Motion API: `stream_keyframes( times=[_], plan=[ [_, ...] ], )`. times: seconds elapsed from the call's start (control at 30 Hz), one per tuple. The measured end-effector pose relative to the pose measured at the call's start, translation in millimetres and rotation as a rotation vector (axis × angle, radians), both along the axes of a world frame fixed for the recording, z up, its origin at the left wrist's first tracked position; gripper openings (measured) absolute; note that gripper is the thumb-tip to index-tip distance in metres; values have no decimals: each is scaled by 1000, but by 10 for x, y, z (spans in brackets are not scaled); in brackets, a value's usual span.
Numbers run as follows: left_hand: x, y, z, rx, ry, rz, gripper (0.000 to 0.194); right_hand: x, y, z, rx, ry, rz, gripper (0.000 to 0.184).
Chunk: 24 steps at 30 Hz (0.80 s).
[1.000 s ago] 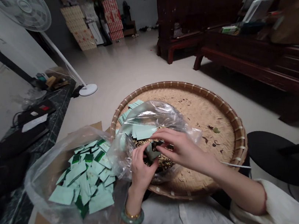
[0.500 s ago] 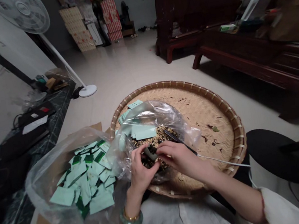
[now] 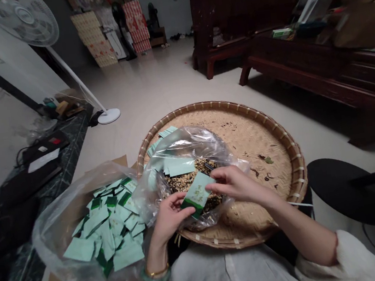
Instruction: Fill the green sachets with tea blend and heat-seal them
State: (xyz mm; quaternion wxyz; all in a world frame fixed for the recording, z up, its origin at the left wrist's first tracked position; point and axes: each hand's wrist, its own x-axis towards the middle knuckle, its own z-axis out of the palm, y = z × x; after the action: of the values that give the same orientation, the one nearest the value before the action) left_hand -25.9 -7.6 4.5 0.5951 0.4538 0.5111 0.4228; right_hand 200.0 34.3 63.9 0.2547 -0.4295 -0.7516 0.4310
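A pale green paper packet (image 3: 198,191) with a dark green end and printed characters lies tilted between my two hands. My left hand (image 3: 172,214) pinches its dark green end between thumb and fingers. At the opposite end, my right hand (image 3: 231,181) grips the upper right edge. Right below is a clear plastic bag (image 3: 192,139), spread open over a loose dry mix of grains and dark bits (image 3: 179,182). Several flat green packets (image 3: 179,165) rest on the mix. Part of a dark, thin-handled tool (image 3: 209,167) shows behind my right fingers.
The bag sits in a round woven bamboo tray (image 3: 249,132) with scattered leaf bits. To the left, a large plastic bag (image 3: 63,276) inside a cardboard box holds many green packets (image 3: 115,220). A white standing fan (image 3: 109,116), a black round base (image 3: 355,191) and dark wooden furniture (image 3: 303,73) stand around.
The packet, earlier held upright with its mouth open, now lies flatter with its printed face showing. My right hand has shifted to its upper edge, and my left hand slightly down and left.
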Motion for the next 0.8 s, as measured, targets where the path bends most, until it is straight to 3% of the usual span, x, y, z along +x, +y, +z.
stream_keyframes(
  times=[0.17,0.3,0.4,0.5,0.6,0.8],
  plan=[
    [-43,43,49,32,80,-36,34,34,59,-85,-93,67,35,34],
    [-13,112,101,47,85,-69,44,-7,72,-115,-68,45,59,20],
    [103,154,112,20,27,0,35,-76,48,-134,-15,14,96,11],
    [226,167,90,-4,10,82,25,-129,21,-206,-68,117,-8,8],
    [287,148,55,-39,-13,175,27,-154,16,-331,-181,272,-148,25],
    [294,91,25,-46,-54,196,32,-216,34,-493,-383,381,-222,26]
  ],
)
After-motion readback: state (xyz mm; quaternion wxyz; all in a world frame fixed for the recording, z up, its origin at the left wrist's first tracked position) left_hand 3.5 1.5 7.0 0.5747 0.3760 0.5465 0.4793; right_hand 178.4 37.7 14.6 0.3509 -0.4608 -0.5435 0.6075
